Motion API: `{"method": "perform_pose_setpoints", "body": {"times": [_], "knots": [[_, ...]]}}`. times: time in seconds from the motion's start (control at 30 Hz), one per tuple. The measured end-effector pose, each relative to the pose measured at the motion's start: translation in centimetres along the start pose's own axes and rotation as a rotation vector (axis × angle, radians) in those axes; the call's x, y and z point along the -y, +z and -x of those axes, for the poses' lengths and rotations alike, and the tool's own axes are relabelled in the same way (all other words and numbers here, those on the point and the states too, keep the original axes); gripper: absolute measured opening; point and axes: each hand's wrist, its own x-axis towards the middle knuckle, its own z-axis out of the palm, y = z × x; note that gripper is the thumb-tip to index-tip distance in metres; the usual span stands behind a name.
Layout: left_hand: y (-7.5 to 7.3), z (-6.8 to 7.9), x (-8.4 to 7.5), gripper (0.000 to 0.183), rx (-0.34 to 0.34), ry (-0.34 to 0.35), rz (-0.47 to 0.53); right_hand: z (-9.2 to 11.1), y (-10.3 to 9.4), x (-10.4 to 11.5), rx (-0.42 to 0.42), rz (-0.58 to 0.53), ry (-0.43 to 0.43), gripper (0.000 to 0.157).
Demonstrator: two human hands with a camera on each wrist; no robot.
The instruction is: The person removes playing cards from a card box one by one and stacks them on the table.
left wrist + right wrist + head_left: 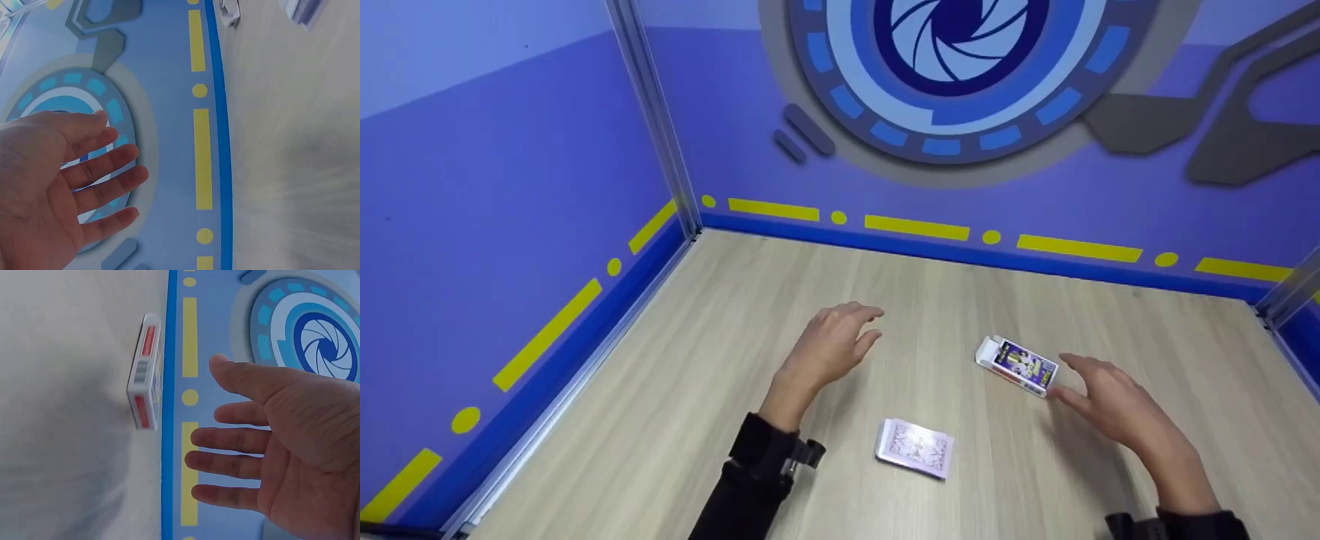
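Note:
A playing-card box (1024,365) lies on the table with its white flap (988,350) open at the left end. Just right of the box is my right hand (1121,401), fingers relaxed and holding nothing. The right wrist view shows the card box (145,374) apart from that hand (292,444). Nearer to me lies a squared stack of playing cards (916,448), patterned backs up. My left hand (829,341) hovers over the table beyond and left of the stack, its fingers loosely bent around nothing. Its palm (42,185) is bare in the left wrist view.
The wood-grain table (720,330) meets a blue-purple wall (720,112) with yellow dashes at the back. Another panel (472,210) stands along the left edge, and a metal post (652,112) joins the two. A second post (1290,289) rises at the right corner.

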Motion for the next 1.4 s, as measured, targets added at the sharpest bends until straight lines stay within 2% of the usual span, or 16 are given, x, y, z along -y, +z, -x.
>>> {"method": "perform_pose_setpoints", "body": {"times": [0.17,0.33,0.5,0.63,0.87,1.17,1.4], "knots": [[0.5,-0.8,-0.9,0.032,0.005,0.001,0.001,-1.5,0.0,0.8,-0.033,-0.021,-0.090,0.066],[1.2,-1.2,-1.7,0.032,0.013,0.013,0.020,-2.8,0.7,1.3,-0.028,-0.042,-0.111,0.065],[1.7,-1.4,-2.6,0.032,0.012,0.047,0.011,-3.6,1.9,1.2,-0.057,-0.026,-0.122,0.064],[2.2,-1.4,-3.1,0.031,0.021,0.070,-0.001,-4.1,2.6,1.0,-0.068,0.003,-0.106,0.071],[3.1,-1.3,-3.6,0.030,0.062,0.105,-0.001,-4.9,3.9,0.6,0.005,0.041,0.001,0.085],[3.0,-1.3,-3.6,0.030,0.089,0.113,0.014,-5.3,4.9,0.1,0.024,0.040,0.023,0.077],[3.1,-1.1,-3.6,0.030,0.096,0.100,0.019,-5.5,5.3,0.6,0.000,-0.041,-0.006,0.070]]}}
